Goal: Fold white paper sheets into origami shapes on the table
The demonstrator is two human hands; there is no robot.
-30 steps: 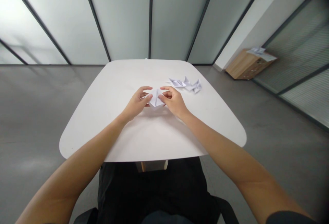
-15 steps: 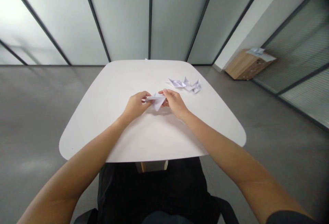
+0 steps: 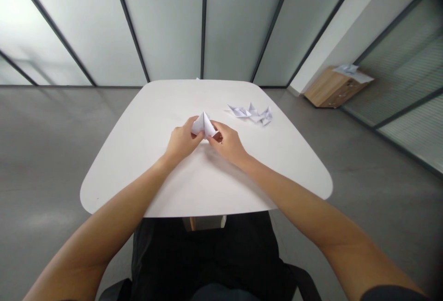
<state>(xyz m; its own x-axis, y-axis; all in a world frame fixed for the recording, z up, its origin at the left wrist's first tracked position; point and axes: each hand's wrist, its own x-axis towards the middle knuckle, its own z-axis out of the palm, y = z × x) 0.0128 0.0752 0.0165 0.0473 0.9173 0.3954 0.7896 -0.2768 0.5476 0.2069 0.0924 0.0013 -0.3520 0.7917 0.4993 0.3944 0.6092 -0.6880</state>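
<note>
We saw matt white paper, smooth with crisp creases, in the folded piece [image 3: 204,125] we held, and the same dull paper in the folded shapes [image 3: 254,115]. Our table [image 3: 148,139] had a smooth, pale top with a soft satin look. We noted frosted, glass-like panels [image 3: 173,24], a faintly glossy smooth grey floor [image 3: 41,162], wood-grained faces on the cabinet [image 3: 320,86], and matt black cloth in our trousers [image 3: 207,259].

Paper figures [image 3: 255,115] lie on the table [image 3: 204,185], right of held paper [image 3: 204,126].
</note>
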